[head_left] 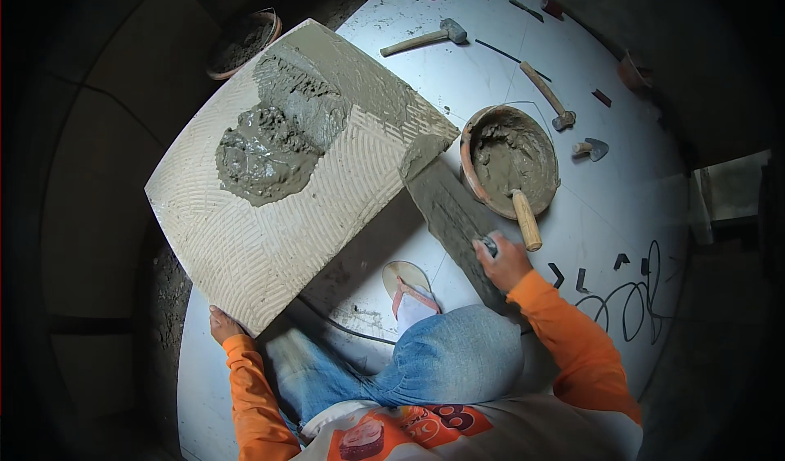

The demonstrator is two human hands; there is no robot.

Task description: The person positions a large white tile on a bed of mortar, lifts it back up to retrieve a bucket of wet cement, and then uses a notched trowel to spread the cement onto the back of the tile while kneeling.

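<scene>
A large square tile [245, 273] with a ridged, pale back lies tilted in front of me. Wet grey mortar [266, 163] is heaped on its middle and spread thinly toward its far right corner. My left hand [224, 325] grips the tile's near left corner, its fingers partly hidden by the edge. In my right hand [503, 263] is the handle of a long plastering float [450, 212] smeared with mortar. More mortar sits on the float's far end, which is beside the tile's right edge and near the bucket.
Right of the tile stands a mortar bucket [470, 163] with a wooden-handled tool [527, 220] in it. Hammers [448, 32] [546, 93] and a small trowel [590, 148] lie on the white floor [507, 60]. A black cable [634, 297] coils at right; another bucket [274, 28] stands behind the tile.
</scene>
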